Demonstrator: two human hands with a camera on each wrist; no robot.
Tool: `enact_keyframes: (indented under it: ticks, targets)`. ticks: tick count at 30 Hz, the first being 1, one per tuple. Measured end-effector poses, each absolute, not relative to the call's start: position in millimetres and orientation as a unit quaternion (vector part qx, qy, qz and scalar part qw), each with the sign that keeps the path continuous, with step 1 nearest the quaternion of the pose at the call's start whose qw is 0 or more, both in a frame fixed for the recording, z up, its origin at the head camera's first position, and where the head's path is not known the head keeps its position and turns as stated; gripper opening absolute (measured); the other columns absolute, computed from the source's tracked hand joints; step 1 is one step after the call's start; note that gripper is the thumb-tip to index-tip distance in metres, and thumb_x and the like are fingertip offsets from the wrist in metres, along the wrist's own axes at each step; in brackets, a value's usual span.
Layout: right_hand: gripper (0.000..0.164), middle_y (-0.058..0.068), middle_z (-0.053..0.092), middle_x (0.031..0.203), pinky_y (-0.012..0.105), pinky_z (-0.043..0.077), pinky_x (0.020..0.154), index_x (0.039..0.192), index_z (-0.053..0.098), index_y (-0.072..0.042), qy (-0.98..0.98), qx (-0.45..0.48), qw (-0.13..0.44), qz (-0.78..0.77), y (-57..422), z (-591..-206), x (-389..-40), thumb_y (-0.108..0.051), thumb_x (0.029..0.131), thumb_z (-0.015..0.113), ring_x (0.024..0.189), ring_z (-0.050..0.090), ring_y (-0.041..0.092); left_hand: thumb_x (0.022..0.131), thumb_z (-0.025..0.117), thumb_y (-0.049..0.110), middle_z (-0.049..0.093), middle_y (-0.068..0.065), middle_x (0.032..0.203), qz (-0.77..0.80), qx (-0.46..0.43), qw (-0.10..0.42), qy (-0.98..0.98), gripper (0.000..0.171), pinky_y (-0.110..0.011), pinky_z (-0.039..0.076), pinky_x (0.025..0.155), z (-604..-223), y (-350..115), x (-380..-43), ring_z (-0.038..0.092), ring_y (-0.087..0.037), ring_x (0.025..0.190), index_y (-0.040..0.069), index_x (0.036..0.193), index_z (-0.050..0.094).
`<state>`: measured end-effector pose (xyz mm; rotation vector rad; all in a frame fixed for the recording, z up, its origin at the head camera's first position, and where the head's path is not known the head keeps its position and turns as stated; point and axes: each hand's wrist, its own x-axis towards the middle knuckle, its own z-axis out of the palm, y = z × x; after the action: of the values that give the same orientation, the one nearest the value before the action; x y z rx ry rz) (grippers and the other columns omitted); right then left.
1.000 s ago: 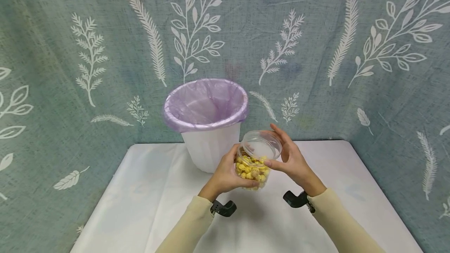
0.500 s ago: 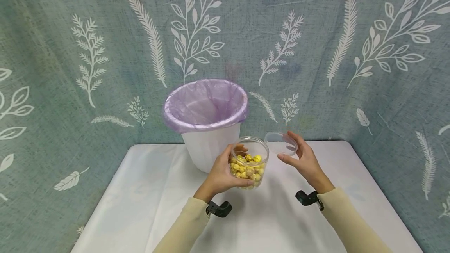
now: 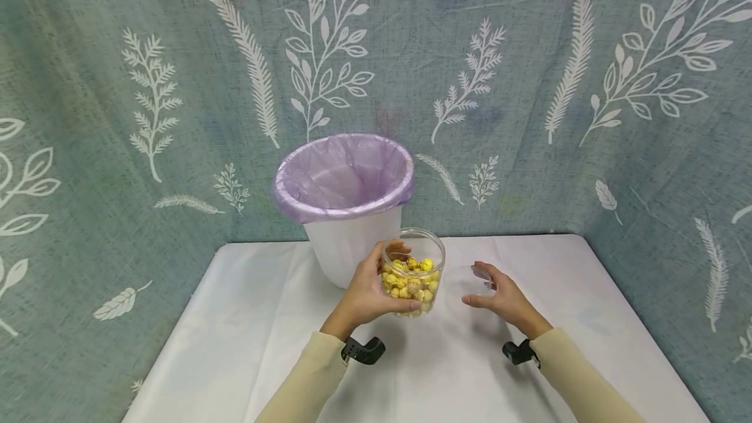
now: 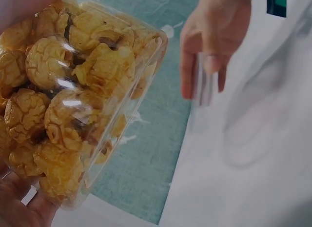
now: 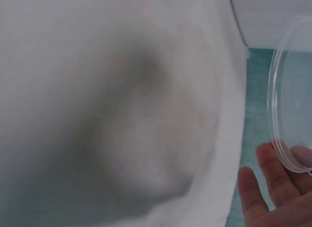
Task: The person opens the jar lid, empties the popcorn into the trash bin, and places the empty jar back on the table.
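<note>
My left hand (image 3: 361, 294) grips a clear plastic jar (image 3: 413, 250) from its left side, fingers behind and thumb in front. Round yellow popcorn (image 3: 409, 282) fills its lower part, and the jar's mouth is uncovered. In the left wrist view the popcorn (image 4: 63, 100) shows large through the wall. Right of the jar, my right hand (image 3: 510, 300) pinches a clear round lid (image 5: 295, 95) by its rim, above the table. In the head view the lid is almost invisible; the right wrist view cuts it off at the edge.
Behind the jar stands a white bin (image 3: 349, 250) lined with a purple bag (image 3: 346, 207); its mouth faces up. A white cloth (image 3: 258, 318) covers the table. A green leaf-patterned curtain (image 3: 376, 96) hangs behind and at both sides.
My right hand has lifted the lid off the jar, carried it right and lowered it, turning it on the way. My left hand has shifted slightly left with the jar.
</note>
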<state>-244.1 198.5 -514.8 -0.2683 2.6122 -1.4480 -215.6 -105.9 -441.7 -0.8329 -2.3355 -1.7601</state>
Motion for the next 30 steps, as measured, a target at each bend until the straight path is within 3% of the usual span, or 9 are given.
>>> enact_keyframes:
  ticks: [10, 24, 30]
  targets:
    - [0.1, 0.023, 0.039, 0.152, 0.064, 0.031, 0.108, 0.152, 0.032, -0.002, 0.893, -0.068, 0.101, -0.434, 204, -529, -239, -0.036, 0.075, 0.087, 0.137, 0.033, 0.05, 0.06, 0.097, 0.021, 0.057, 0.005, 0.133, -0.597, -0.275, 0.046, -0.752, 0.096, -0.043, 0.04, 0.107, -443, -109, -215, 0.052, -0.02, 0.126, 0.026, 0.14, 0.045]
    - [0.111, 0.028, 0.044, 0.146, 0.059, 0.032, 0.11, 0.147, 0.037, 0.005, 0.919, -0.099, 0.074, -0.374, 207, -539, -238, -0.022, 0.058, 0.097, 0.134, 0.039, 0.048, 0.06, 0.097, 0.022, 0.057, 0.007, 0.133, -0.59, -0.272, 0.051, -0.758, 0.094, -0.043, 0.041, 0.107, -436, -116, -213, 0.053, -0.019, 0.125, 0.025, 0.139, 0.045]
    - [0.111, 0.027, 0.048, 0.143, 0.056, 0.032, 0.112, 0.146, 0.036, 0.008, 0.921, -0.113, 0.066, -0.366, 208, -538, -237, -0.018, 0.057, 0.097, 0.133, 0.042, 0.046, 0.06, 0.097, 0.021, 0.057, 0.008, 0.133, -0.588, -0.273, 0.056, -0.76, 0.095, -0.044, 0.04, 0.107, -432, -117, -213, 0.053, -0.018, 0.125, 0.021, 0.14, 0.045]
